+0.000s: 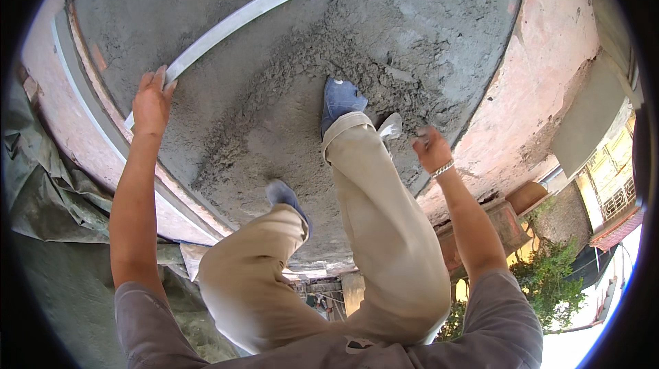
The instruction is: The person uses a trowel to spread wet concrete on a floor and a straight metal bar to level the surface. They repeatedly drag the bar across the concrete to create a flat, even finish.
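A long, pale straightedge point(226, 26) lies across the grey wet mortar point(453, 39), curving in the lens. My left hand point(151, 102) grips its near-left end. To the right of my raised knee, my right hand point(432, 146) is closed on a small greyish thing whose shape I cannot make out. A metal trowel blade point(390, 127) shows between that hand and my blue shoe point(340, 101); whether the hand is joined to it is unclear. My other shoe point(283, 194) stands on the mortar lower down.
Pinkish ledges point(522, 74) border the mortar on both sides, with a narrow pale strip point(93, 101) along the left. Crumpled dark tarpaulin point(51, 183) hangs at far left. Behind me are a brown trough point(525, 197), plants point(549, 273) and a yellow gate point(611, 170).
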Action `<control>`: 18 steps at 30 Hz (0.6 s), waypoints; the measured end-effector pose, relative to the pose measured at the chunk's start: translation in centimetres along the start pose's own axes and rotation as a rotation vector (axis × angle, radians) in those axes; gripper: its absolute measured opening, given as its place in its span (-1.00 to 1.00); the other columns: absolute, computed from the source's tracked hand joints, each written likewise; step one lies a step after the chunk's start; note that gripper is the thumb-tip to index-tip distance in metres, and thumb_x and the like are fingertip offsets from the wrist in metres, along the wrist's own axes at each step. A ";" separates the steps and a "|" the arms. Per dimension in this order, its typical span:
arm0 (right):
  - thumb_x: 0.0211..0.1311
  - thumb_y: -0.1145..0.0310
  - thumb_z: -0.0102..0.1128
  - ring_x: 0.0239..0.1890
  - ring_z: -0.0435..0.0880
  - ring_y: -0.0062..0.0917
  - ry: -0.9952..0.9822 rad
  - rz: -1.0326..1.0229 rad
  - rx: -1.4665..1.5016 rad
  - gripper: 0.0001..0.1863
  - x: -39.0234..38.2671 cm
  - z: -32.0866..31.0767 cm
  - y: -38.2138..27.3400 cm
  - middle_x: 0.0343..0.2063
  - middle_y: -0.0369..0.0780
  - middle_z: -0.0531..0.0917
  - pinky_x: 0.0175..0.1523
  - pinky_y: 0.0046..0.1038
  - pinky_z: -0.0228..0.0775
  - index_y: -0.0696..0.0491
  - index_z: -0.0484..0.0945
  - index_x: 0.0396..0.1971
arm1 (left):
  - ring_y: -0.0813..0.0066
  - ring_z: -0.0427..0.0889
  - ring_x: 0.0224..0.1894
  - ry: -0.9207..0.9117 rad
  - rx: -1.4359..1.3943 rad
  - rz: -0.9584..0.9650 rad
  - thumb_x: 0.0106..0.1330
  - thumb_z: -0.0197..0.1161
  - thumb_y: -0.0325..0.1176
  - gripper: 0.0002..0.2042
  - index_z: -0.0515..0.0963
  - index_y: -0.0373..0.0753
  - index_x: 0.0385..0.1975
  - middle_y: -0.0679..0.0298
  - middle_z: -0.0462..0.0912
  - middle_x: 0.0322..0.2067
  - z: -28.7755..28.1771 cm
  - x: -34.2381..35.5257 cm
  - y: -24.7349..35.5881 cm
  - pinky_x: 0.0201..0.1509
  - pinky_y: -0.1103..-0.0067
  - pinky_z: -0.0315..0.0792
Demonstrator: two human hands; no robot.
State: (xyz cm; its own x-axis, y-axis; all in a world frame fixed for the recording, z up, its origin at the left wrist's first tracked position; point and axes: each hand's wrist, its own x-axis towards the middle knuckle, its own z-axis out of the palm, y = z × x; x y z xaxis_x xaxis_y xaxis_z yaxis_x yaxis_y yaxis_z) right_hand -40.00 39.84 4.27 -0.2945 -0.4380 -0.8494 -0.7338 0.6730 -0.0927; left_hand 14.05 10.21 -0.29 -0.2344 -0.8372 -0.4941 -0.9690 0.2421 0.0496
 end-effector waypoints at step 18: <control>0.15 0.09 0.34 -0.05 0.64 0.06 0.210 0.222 -0.024 -0.51 -3.4 21.0 10.7 -0.13 0.17 0.62 0.01 -0.07 0.51 0.15 0.45 -0.12 | -0.01 0.69 -0.12 0.260 -0.080 -0.034 0.25 0.35 -0.30 -0.75 0.53 -0.23 -0.15 0.07 0.59 -0.12 -0.2 -4.4 0.6 -0.05 0.19 0.60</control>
State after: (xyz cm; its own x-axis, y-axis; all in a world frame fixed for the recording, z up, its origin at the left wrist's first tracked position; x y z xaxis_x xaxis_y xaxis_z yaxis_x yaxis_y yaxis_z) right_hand -34.05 61.05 -4.75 -0.5671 -0.3972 -0.7216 -0.6512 0.7527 0.0974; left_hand 14.45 13.95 2.06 -0.2037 -0.9445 -0.2579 -0.9773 0.1806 0.1104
